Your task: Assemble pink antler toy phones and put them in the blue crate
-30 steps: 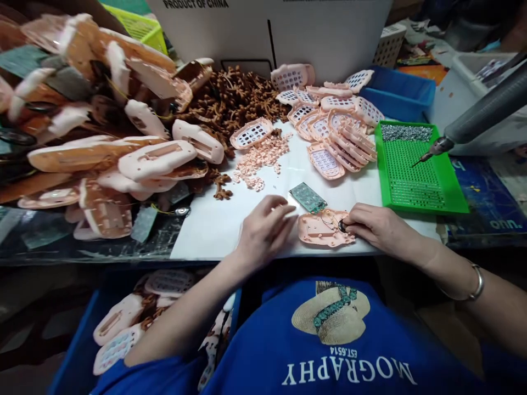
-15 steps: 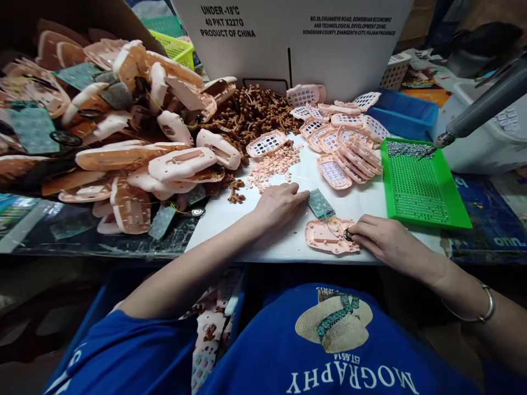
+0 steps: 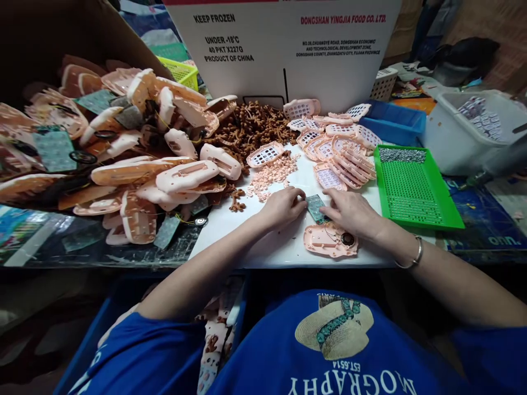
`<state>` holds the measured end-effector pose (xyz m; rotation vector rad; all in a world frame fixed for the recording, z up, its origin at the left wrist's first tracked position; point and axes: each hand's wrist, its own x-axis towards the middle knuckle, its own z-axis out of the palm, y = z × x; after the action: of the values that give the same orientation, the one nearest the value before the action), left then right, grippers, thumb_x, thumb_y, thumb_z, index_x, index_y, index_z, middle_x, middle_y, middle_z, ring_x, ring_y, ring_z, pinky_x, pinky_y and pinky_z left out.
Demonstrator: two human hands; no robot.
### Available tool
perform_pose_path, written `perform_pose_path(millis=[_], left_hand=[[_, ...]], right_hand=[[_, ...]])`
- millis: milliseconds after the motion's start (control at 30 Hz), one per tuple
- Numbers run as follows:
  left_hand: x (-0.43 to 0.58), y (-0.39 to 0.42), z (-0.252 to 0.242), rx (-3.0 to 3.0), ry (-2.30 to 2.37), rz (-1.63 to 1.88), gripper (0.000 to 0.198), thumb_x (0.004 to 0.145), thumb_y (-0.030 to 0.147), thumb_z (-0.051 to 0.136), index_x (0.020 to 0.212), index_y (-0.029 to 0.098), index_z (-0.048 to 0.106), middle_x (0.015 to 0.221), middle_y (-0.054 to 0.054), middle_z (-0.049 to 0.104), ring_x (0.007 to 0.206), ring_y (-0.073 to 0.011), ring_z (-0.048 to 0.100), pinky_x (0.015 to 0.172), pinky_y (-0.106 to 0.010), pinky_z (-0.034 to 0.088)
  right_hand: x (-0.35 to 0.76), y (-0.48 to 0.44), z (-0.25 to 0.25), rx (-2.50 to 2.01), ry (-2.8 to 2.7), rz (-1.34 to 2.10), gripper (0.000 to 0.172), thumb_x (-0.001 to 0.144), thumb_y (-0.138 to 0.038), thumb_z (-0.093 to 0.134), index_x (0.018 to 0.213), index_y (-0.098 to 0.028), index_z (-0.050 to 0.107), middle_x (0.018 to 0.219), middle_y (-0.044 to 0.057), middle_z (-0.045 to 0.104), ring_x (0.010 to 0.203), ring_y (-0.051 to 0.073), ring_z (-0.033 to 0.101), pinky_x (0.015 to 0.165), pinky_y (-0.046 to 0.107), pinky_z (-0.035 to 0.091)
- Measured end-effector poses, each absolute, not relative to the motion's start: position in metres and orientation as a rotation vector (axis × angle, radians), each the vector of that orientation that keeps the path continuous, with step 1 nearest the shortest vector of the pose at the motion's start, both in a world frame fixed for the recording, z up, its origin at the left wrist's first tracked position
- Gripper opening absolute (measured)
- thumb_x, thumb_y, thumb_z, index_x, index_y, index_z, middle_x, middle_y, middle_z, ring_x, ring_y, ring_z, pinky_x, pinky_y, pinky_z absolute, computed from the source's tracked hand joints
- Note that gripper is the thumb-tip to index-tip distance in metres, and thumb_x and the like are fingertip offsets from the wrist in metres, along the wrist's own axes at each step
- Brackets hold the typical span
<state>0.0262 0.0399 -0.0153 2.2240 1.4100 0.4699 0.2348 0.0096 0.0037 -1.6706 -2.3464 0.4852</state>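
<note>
A green circuit board (image 3: pixel 316 208) lies on the white work surface, with thin wires running from it to a pink plastic shell half (image 3: pixel 323 240). The shell lies with its hollow side up, and a round black speaker (image 3: pixel 347 238) sits at its right end. My left hand (image 3: pixel 285 208) has its fingers curled, with thumb and fingertips at the board's left edge. From the other side my right hand (image 3: pixel 354 213) grips the board's right edge, its thumb low and its forefinger near the upper corner.
Wired pink shells (image 3: pixel 185 175) are heaped on the left. Brown rubbery pieces (image 3: pixel 255 123), small pink parts (image 3: pixel 274 175) and keypad-filled front shells (image 3: pixel 346 148) lie ahead. A green tray (image 3: pixel 415 192) with screws stands right, before a blue bin (image 3: pixel 395 123). A white carton (image 3: pixel 284 49) stands behind.
My right hand has left the speaker, which now sits flat in the shell, and moved up and left to the circuit board. My left hand stays by the board. The view has tilted up slightly.
</note>
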Motion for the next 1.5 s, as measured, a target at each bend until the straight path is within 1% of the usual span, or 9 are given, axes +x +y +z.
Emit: perform_pose_path(millis=[100,233,367,467,767,933,1033,1267,1500], left_hand=[[0.029,0.042,-0.013,2.139,1.366,0.464,0.015,0.082,0.032,0.066,0.084,0.018,0.063,0.080,-0.003,0.065,0.070,-0.0171,0.060,0.067,-0.029,0.046],[0.031,0.040,-0.013,1.938,1.280,0.501,0.019,0.085,0.034,0.063,0.088,0.018,0.053,0.078,-0.001,0.066,0.055,-0.0123,0.060,0.052,-0.025,0.045],[0.032,0.033,-0.010,1.599,1.087,0.708,0.025,0.083,0.034,0.066,0.092,0.019,0.049,0.078,0.000,0.063,0.051,-0.0102,0.059,0.046,-0.022,0.043],[0.034,0.022,-0.006,1.629,1.072,0.937,0.031,0.083,0.039,0.068,0.098,0.019,0.051,0.085,0.000,0.060,0.062,-0.0091,0.057,0.053,-0.021,0.044],[0.069,-0.024,-0.007,1.916,1.045,0.791,0.050,0.073,0.048,0.081,0.103,0.019,0.055,0.075,0.005,0.056,0.061,-0.0090,0.048,0.058,-0.023,0.040],[0.088,-0.030,-0.007,2.116,0.976,0.692,0.020,0.082,0.032,0.074,0.081,0.016,0.063,0.067,0.003,0.056,0.057,-0.0083,0.046,0.054,-0.021,0.035],[0.085,-0.032,-0.012,2.165,0.904,0.701,0.007,0.088,0.020,0.066,0.083,0.015,0.069,0.067,0.002,0.059,0.057,-0.0081,0.050,0.056,-0.021,0.038],[0.074,-0.041,-0.027,2.730,0.749,0.730,0.028,0.100,0.030,0.048,0.090,0.017,0.071,0.075,-0.003,0.063,0.070,-0.0135,0.058,0.062,-0.025,0.044],[0.075,-0.043,-0.023,2.879,0.687,0.623,0.024,0.099,0.023,0.048,0.093,0.016,0.071,0.083,-0.006,0.063,0.076,-0.0176,0.056,0.068,-0.031,0.045]], right_hand=[[0.226,0.012,0.004,-1.669,-2.321,0.515,0.047,0.088,-0.035,0.063,0.129,-0.013,0.058,0.101,0.015,0.074,0.093,0.031,0.068,0.080,0.037,0.047],[0.230,0.013,0.002,-1.643,-2.221,0.600,0.051,0.085,-0.034,0.065,0.132,-0.014,0.057,0.098,0.012,0.074,0.091,0.027,0.068,0.079,0.036,0.048],[0.240,0.014,-0.001,-1.570,-2.120,0.732,0.030,0.086,-0.033,0.063,0.113,-0.019,0.066,0.084,0.003,0.071,0.078,0.018,0.065,0.071,0.029,0.048],[0.246,0.007,-0.001,-1.451,-1.941,0.838,0.019,0.087,-0.036,0.061,0.091,-0.018,0.066,0.080,0.002,0.068,0.074,0.015,0.062,0.067,0.028,0.048],[0.264,-0.055,-0.004,-1.358,-1.474,0.711,0.020,0.087,-0.040,0.065,0.090,-0.022,0.055,0.068,-0.003,0.059,0.057,0.012,0.052,0.055,0.027,0.045],[0.267,-0.084,-0.012,-1.413,-1.437,0.565,0.020,0.087,-0.040,0.065,0.089,-0.023,0.054,0.065,-0.003,0.058,0.055,0.013,0.055,0.051,0.028,0.044],[0.270,-0.095,-0.022,-1.419,-1.390,0.572,0.021,0.088,-0.039,0.066,0.096,-0.024,0.055,0.070,-0.001,0.061,0.060,0.015,0.058,0.053,0.029,0.046],[0.283,-0.111,-0.047,-1.394,-1.286,0.796,0.018,0.091,-0.037,0.065,0.099,-0.025,0.054,0.062,-0.007,0.055,0.052,0.011,0.052,0.054,0.027,0.045],[0.289,-0.127,-0.056,-1.430,-1.320,0.766,0.019,0.092,-0.035,0.064,0.105,-0.026,0.053,0.068,-0.004,0.062,0.057,0.015,0.060,0.060,0.033,0.052]])
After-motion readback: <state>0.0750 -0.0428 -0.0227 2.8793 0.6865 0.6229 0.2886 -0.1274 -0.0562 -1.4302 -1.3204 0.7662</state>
